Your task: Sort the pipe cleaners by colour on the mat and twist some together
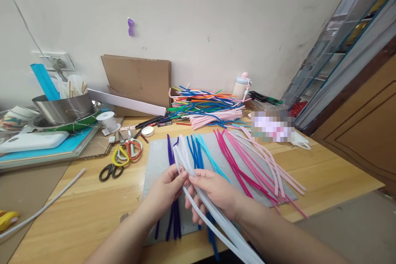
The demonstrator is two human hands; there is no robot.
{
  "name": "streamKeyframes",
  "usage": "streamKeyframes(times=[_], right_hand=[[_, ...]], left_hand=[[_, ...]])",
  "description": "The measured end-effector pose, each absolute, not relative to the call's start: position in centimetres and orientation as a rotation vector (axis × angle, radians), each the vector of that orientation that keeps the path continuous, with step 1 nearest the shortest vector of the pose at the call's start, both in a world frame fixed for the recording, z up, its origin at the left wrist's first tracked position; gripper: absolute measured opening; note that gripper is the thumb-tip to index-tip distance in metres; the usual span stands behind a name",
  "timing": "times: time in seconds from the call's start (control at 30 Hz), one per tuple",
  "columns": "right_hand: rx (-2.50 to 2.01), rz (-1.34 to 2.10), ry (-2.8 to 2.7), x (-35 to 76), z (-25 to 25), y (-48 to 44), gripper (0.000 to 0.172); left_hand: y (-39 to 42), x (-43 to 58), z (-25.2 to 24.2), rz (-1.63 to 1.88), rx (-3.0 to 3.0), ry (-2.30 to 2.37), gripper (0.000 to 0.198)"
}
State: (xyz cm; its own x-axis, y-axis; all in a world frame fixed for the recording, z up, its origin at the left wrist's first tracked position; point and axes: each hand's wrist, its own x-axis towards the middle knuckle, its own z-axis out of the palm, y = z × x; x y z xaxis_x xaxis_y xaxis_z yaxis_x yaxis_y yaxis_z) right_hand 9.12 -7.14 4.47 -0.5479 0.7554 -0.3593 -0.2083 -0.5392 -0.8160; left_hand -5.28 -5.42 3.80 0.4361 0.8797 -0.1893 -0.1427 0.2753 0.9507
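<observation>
White pipe cleaners (216, 218) run through both hands over the middle of the grey cutting mat (151, 173). My left hand (170, 181) pinches one white strand near its upper part. Around the rest of the white bundle, my right hand (208, 187) is closed, with its fingers curled underneath. Beneath the hands lie purple pipe cleaners (175, 222) and dark blue pipe cleaners (198, 152). Light blue pipe cleaners (213, 159), magenta pipe cleaners (236, 169) and pink pipe cleaners (253, 161) are spread to the right on the mat.
Several scissors (123, 154) lie left of the mat, near a spool (108, 121). Behind it is a heap of mixed pipe cleaners (207, 107), beside a bottle (241, 86). A metal bowl (64, 107) and a cardboard sheet (136, 82) stand toward the wall.
</observation>
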Motion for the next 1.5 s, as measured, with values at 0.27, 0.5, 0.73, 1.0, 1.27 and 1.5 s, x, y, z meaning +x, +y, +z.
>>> streamKeyframes(times=[0.27, 0.5, 0.73, 1.0, 1.27, 1.5], right_hand=[[-1.033, 2.001, -1.133, 8.9, 4.3, -7.5, 0.032], [-1.012, 1.978, -1.277, 9.1, 4.2, -7.6, 0.029], [-1.049, 1.903, -1.378, 9.3, 3.7, -7.7, 0.026], [-1.030, 1.987, -1.243, 9.9, 3.4, -8.1, 0.034], [-1.013, 2.117, -1.160, 10.2, 4.3, -8.4, 0.029], [-1.008, 2.094, -1.104, 10.0, 3.9, -8.8, 0.033]], left_hand=[[-5.0, -6.3, 4.9, 0.981, 0.923, 1.020, 0.039], [-5.0, -6.5, 4.6, 0.836, 1.134, 1.134, 0.038], [-5.0, -6.5, 4.7, 0.809, 1.145, 1.131, 0.035], [-5.2, -6.4, 4.8, 0.833, 0.972, 1.050, 0.029], [-5.4, -6.8, 4.6, 0.724, 0.938, 0.822, 0.030], [-5.5, -6.5, 4.6, 0.683, 1.097, 0.952, 0.031]])
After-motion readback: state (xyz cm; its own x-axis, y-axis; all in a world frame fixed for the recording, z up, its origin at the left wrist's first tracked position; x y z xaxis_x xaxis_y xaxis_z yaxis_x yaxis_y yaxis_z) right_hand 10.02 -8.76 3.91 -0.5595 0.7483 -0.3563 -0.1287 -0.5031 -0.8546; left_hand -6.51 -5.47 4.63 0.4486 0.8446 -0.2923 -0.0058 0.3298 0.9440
